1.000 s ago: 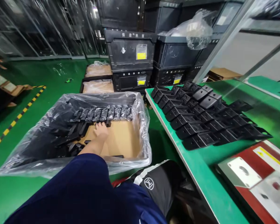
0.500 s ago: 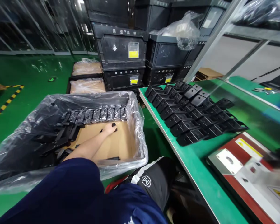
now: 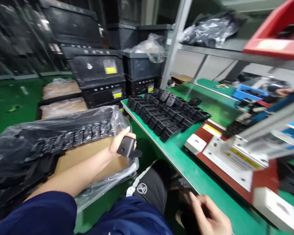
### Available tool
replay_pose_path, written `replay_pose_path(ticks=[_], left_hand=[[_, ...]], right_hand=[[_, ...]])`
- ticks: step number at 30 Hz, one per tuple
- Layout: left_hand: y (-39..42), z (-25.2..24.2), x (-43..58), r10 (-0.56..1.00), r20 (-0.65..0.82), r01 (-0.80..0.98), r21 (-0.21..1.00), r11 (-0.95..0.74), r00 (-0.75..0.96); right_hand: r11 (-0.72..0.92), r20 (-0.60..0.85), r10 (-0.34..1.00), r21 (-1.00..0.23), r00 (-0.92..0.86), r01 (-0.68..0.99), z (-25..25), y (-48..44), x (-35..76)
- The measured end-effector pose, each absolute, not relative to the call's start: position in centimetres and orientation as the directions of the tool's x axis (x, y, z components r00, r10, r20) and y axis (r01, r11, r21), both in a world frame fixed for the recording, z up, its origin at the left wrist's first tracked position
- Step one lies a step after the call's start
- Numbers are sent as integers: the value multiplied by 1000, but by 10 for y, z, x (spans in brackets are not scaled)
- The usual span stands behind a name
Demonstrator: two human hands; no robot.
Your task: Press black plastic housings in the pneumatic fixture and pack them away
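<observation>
My left hand point(image 3: 119, 141) is closed round a black bracket-like part point(image 3: 127, 146) with a small round hole in its face. It is raised above the near right end of a plastic-lined bin point(image 3: 122, 121). My right hand point(image 3: 209, 213) is by the front edge of the green bench point(image 3: 188, 147), thumb and fingers apart, with nothing seen in it. Several similar black parts point(image 3: 161, 116) stand in rows on the bench. Inside the bin, wrapped black parts point(image 3: 78, 135) line the far side, and loose black parts point(image 3: 36, 173) lie at the left on brown cardboard point(image 3: 88, 155).
A red and silver machine point(image 3: 225, 160) stands on the bench at the right. Stacked black crates point(image 3: 95, 71) rise behind the bin. A metal post point(image 3: 172, 45) and a shelf with a red bin point(image 3: 271, 42) frame the bench. Farther back lies a blue tray point(image 3: 250, 93).
My left hand has lifted the black part out of the bin and brought it rightward. My right hand has come into view at the bottom. The view has swung right.
</observation>
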State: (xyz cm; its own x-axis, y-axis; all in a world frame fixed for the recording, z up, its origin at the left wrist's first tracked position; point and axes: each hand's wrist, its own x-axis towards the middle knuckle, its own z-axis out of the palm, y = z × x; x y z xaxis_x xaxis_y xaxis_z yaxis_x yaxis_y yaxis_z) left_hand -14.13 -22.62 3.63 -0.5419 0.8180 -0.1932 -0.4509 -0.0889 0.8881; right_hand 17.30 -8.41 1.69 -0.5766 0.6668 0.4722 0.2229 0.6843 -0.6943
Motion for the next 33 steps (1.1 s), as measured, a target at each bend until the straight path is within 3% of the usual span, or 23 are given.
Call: replay_pose_path(ticks=[3,7,12,16,22,26,30,33], left_hand=[[-183,48,-86,957,-227,-520,848,104,-179],[-140,54,-15,926,-318,-456,806,376,202],[-112,51,39,824,-487,-428,704,566,289],[-103,46,54,738,-540,-395,624,674,405],[-98,42,70,742,-555,-406,621,671,377],[-97,41,74,746,-536,-369,651,664,396],[-101,46,64,829,-338,-277,828,487,445],[-108,44,57,841,-196,-132,945,300,504]], right_hand=[[709,468,602,-686,-648,163,37,-97,177],[719,470,557,-685,-685,115,51,-105,191],[696,457,607,-700,-650,158,41,-103,213],[633,417,656,-758,-629,158,35,-100,227],[418,231,724,-896,-650,147,38,-96,236],[340,212,765,-935,-608,103,36,-97,240],[267,232,888,-963,-397,34,33,-92,246],[156,149,976,-987,-161,33,28,-85,250]])
